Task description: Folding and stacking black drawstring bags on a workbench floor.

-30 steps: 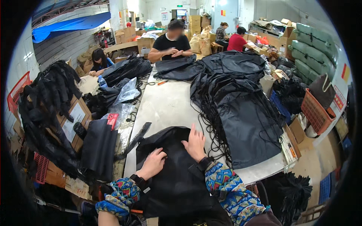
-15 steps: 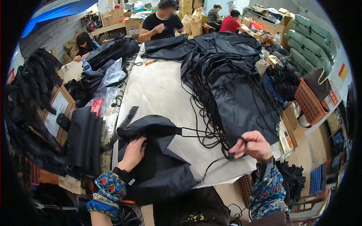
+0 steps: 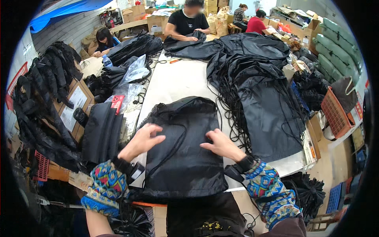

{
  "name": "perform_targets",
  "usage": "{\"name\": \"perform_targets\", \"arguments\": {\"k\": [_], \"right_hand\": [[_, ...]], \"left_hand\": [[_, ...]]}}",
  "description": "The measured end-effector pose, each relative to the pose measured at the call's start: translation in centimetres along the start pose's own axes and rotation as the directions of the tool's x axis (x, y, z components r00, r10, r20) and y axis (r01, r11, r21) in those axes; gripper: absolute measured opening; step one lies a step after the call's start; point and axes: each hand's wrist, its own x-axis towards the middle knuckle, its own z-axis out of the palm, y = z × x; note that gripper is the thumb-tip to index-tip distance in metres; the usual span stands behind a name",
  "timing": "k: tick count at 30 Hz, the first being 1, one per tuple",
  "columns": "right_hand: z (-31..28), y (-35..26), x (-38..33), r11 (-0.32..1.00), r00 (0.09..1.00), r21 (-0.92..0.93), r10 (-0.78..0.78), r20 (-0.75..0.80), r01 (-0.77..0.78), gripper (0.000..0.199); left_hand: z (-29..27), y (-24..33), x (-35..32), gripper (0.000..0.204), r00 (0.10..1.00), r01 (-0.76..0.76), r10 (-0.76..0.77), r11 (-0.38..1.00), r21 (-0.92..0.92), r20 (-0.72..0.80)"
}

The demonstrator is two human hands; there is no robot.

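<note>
A black drawstring bag (image 3: 185, 158) lies spread out on the pale tabletop before me, its gathered end away from me. One dark cord curves across its upper left part. At the bag's left edge my left hand (image 3: 144, 139) has its fingers loosely apart and grips nothing. My right hand (image 3: 222, 144) is over the bag's right edge, thumb stretched out and fingers part bent, also with nothing in it. Whether either hand touches the cloth is hard to tell. To the right lies a heap of similar black bags (image 3: 268, 114) with tangled cords along its left side.
Stacked black fabric pieces (image 3: 102, 132), a red phone (image 3: 117, 103) and clear plastic bags line the left side. An orange-handled tool (image 3: 174, 61) lies farther up the table. Across from me a person (image 3: 188, 23) handles black cloth. A pink-orange basket (image 3: 335, 113) stands at right.
The bag, bunched under my left hand before, now lies flat. My right hand has let go of the cord and moved left to the bag. The person opposite has lowered their hands to cloth.
</note>
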Motion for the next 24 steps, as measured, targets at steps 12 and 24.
{"name": "perform_targets", "arguments": {"k": [12,24], "right_hand": [[1.9,-2.5,1.6,1.0,0.993,0.023,-0.013,0.118,0.011,0.043],[-2.8,-0.3,-1.0,0.974,0.957,0.11,0.168,0.237,-0.198,0.032]], "left_hand": [[7.4,3.4,-5.6,0.02,0.973,0.209,-0.211,0.978,0.029,0.099],[9.0,3.6,-7.6,0.057,0.962,-0.272,0.261,0.86,0.432,0.086]]}}
